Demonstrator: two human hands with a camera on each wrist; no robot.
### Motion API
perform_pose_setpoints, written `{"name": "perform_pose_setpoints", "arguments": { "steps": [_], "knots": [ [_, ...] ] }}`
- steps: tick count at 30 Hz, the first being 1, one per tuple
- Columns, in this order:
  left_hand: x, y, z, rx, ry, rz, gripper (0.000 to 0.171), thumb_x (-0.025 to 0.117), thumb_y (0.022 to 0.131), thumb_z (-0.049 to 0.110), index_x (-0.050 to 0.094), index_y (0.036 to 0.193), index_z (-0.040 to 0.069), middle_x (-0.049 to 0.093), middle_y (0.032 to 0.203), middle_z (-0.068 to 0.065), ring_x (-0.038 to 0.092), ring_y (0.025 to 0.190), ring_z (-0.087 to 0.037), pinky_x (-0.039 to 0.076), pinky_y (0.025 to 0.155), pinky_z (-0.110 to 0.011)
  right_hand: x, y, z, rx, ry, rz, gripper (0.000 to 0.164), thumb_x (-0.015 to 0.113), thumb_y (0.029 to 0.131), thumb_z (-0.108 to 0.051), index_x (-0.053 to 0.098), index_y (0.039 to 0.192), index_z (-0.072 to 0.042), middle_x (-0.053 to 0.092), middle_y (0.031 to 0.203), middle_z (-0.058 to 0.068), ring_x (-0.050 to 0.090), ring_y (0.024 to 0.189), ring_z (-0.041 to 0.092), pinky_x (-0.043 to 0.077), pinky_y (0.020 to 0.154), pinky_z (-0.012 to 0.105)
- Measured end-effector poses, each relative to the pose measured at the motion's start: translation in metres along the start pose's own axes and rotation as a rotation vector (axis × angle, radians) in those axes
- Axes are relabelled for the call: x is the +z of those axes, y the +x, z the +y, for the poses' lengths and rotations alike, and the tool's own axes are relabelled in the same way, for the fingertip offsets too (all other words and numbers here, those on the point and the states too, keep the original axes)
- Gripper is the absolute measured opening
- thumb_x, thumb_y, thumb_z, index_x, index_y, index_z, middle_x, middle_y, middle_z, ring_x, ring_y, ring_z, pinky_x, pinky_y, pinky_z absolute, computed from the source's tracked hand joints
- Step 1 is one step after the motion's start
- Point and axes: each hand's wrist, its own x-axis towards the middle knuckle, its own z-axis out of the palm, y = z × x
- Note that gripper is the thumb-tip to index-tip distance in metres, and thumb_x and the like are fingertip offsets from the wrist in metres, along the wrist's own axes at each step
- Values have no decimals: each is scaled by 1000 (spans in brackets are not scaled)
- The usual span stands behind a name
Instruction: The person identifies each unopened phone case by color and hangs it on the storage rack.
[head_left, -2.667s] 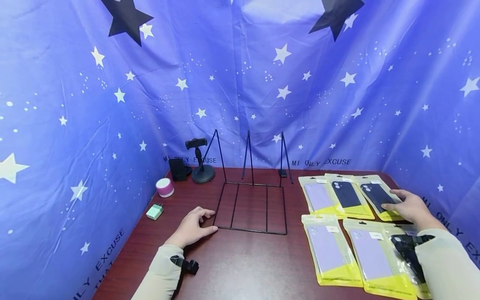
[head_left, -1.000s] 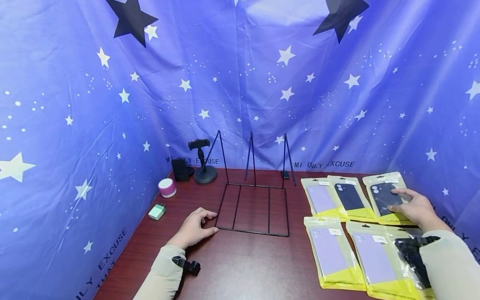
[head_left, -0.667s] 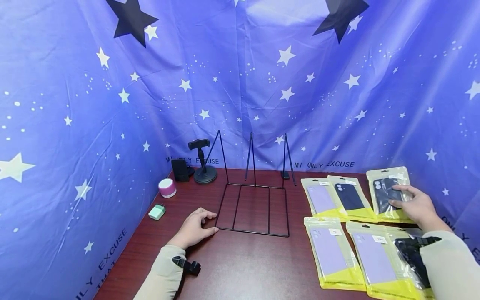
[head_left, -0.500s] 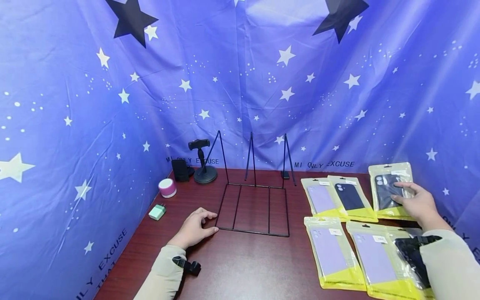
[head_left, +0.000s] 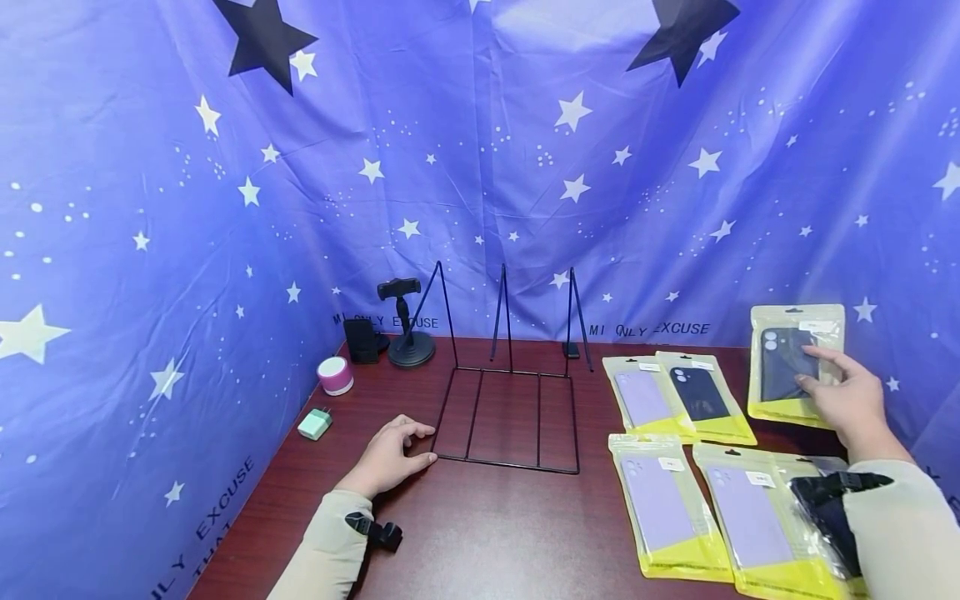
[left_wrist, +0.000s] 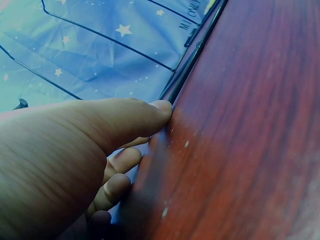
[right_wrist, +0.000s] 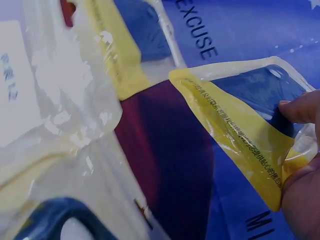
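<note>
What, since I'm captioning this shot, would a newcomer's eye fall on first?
Probably the purple-blue starry backdrop behind the dark red table. Next comes the black wire rack mid-table, with the left hand at its front-left corner. Then, at the table's right end, the right hand holds up a bagged dark phone case.

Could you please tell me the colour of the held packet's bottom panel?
The bottom panel is yellow, best seen in the right wrist view.

A red-brown table (head_left: pixel 495 533) bears a wire rack (head_left: pixel 538 417), pouches (head_left: pixel 660 504) and a charger (head_left: pixel 314 424)
</note>
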Motion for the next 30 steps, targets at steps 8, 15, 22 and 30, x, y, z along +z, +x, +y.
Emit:
{"name": "perform_pose_setpoints", "arguments": {
  "steps": [8, 15, 22, 30],
  "knots": [
    [0, 0, 1, 2, 0, 2, 39, 90, 85, 26, 77, 120, 18, 62, 103, 4, 55, 90, -14, 47, 81, -35, 1, -5, -20, -3, 64, 41, 56, 67, 102, -22, 54, 153, -42, 26, 170, 8, 51, 91, 7, 43, 52, 24],
    [-1, 0, 2, -2, -6, 1, 39, 90, 85, 25, 77, 121, 17, 62, 103, 3, 55, 90, -16, 47, 82, -35, 4, -19, -54, -59, 179, 85, 60, 72, 97, -12, 59, 150, -37, 36, 164, -6, 55, 113, 3, 39, 43, 23],
    [0, 0, 2, 5, -13, 9, 39, 90, 85, 25, 77, 120, 17, 62, 103, 3, 56, 90, -16, 47, 81, -35, 4, -28, -84, -108, 173, 163, 64, 77, 91, -8, 62, 147, -35, 49, 146, -7, 45, 48, 1, 42, 50, 16],
    [4, 1, -5, 13, -2, 13, 39, 90, 84, 26, 77, 120, 19, 62, 104, 7, 55, 89, -14, 48, 81, -32, 4, -46, -113, -122, 189, 208, 70, 78, 88, -7, 59, 150, -36, 48, 154, -13, 37, 139, 6, 27, 112, 20]
  ]
}}
